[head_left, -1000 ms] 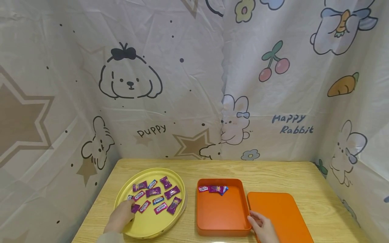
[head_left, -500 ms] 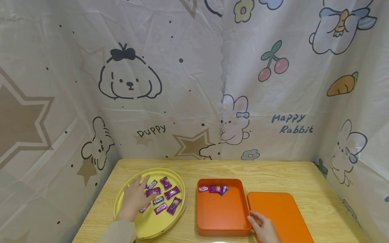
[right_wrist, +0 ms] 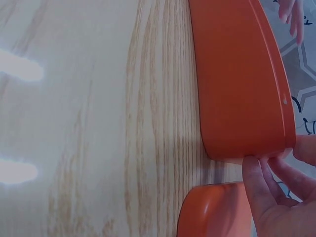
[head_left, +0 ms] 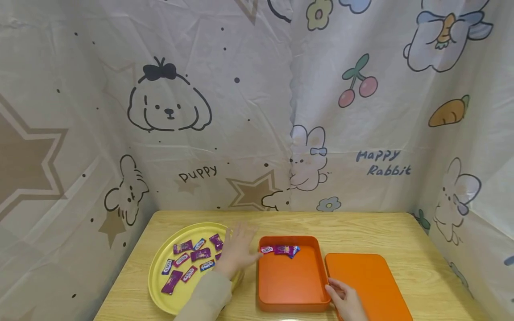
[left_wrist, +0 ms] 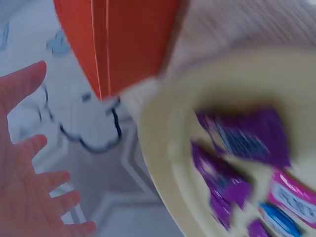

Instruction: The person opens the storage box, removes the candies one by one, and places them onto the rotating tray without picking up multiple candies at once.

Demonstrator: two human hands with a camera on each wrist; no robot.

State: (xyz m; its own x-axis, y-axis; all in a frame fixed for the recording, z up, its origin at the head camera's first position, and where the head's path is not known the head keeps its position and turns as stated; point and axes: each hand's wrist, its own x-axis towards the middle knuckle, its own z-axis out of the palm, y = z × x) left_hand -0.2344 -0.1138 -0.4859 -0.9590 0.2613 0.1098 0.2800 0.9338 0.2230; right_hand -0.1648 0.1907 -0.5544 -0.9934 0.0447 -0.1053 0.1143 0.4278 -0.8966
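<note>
In the head view my left hand (head_left: 238,250) is over the right rim of a round yellow tray (head_left: 182,298), its fingers spread and holding nothing. Several wrapped candies lie on the tray, among them a purple one (head_left: 172,281) and a blue one (head_left: 207,265); my hand and sleeve hide others. In the left wrist view, the palm (left_wrist: 24,187) is bare, with purple candies (left_wrist: 252,136) off to its side. My right hand (head_left: 346,301) pinches the right wall of an orange box (head_left: 293,283) near its front corner. A few candies (head_left: 284,250) lie along the box's back wall.
A flat orange lid (head_left: 369,281) lies on the wooden table (head_left: 345,227), right of the box and partly under my right hand. A printed curtain (head_left: 249,147) hangs behind and at both sides of the table.
My left hand has left a purple candy at the tray's left, crossed the tray with fingers spread, and now reaches its right rim beside the box. My right hand keeps its place.
</note>
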